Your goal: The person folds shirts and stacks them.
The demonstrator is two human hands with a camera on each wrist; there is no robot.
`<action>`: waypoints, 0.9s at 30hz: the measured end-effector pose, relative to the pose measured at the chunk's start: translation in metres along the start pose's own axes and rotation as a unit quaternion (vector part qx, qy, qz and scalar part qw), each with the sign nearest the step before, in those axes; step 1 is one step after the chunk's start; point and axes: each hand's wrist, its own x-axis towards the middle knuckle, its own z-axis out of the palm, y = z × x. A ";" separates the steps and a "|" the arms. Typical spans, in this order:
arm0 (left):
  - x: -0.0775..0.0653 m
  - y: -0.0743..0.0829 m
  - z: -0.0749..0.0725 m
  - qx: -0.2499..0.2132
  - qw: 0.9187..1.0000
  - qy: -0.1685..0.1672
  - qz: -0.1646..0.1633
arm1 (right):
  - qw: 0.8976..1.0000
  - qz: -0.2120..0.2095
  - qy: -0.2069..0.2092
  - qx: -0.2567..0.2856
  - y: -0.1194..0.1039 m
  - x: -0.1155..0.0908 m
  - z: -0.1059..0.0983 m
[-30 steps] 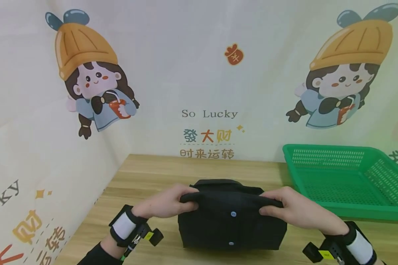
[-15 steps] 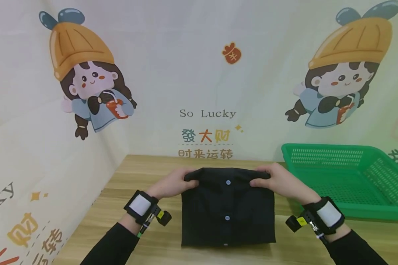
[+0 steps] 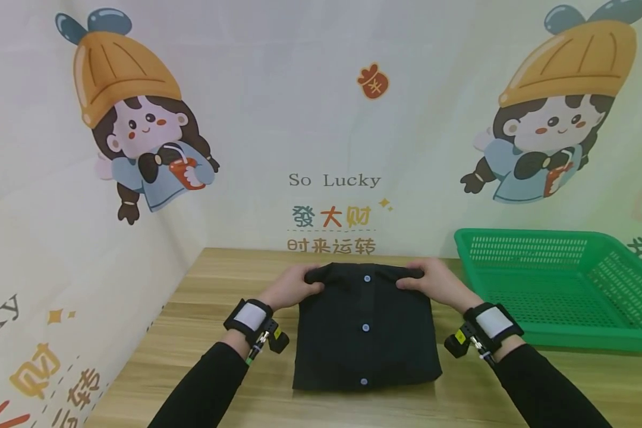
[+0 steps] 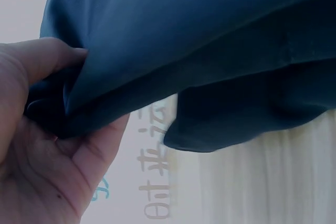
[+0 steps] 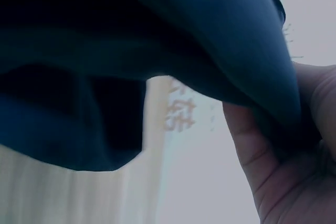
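Observation:
A folded black buttoned shirt [image 3: 331, 333] is in the middle of the head view, its light buttons in a line down the front. My left hand [image 3: 293, 287] pinches its far left corner between thumb and fingers; the left wrist view shows the cloth [image 4: 173, 35] bunched in that grip. At the far right corner, my right hand [image 3: 437, 282] pinches the shirt in the same way. Below the gripped edge, a separate flap of cloth [image 5: 115, 129] hangs down in the right wrist view. The shirt's underside is hidden in the head view.
A green perforated plastic basket [image 3: 556, 339] stands on the right of the wooden table [image 3: 235, 261], close to my right hand. Behind the table hangs a pale printed backdrop [image 3: 278, 107], which also covers the left side.
Both hands have moved away from me and up, still holding the shirt's edge. The shirt has gone from a bunched, doubled-over form to a flatter panel with more of its buttoned front showing.

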 end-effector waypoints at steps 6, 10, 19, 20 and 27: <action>0.016 -0.016 0.018 0.005 0.999 0.038 -0.035 | 1.000 0.021 0.020 -0.002 0.015 0.016 0.020; 0.022 -0.025 0.027 0.017 0.997 0.046 -0.067 | 0.999 0.028 0.014 -0.003 0.019 0.022 0.030; 0.020 -0.037 0.040 0.054 0.993 0.057 -0.091 | 0.999 0.034 0.007 -0.025 0.028 0.028 0.046; 0.020 -0.038 0.041 0.061 0.992 0.062 -0.090 | 0.999 0.036 0.003 -0.028 0.029 0.028 0.047; 0.018 -0.045 0.045 0.110 0.987 0.085 -0.086 | 0.996 0.071 -0.007 -0.057 0.028 0.025 0.050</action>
